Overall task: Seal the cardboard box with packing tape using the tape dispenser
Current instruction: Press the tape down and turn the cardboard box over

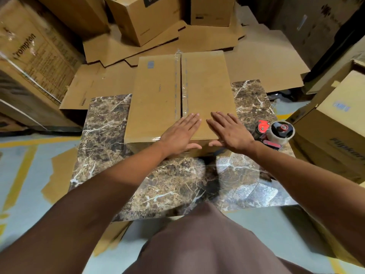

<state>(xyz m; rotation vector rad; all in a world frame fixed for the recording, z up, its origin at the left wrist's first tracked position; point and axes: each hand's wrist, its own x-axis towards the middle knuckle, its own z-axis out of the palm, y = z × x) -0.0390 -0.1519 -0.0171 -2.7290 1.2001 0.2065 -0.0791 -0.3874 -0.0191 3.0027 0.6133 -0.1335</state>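
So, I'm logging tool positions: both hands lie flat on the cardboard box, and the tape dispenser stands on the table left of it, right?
Not quite: the head view shows the tape dispenser on the table right of the cardboard box. The left hand and right hand do lie flat on it.

Both arms stretched forward, forearms bare. Palms down, fingers straight: left hand (180,133) and right hand (230,131) lie side by side on the near end of the box (158,91) top. Thumbs seemingly hang over its near edge.
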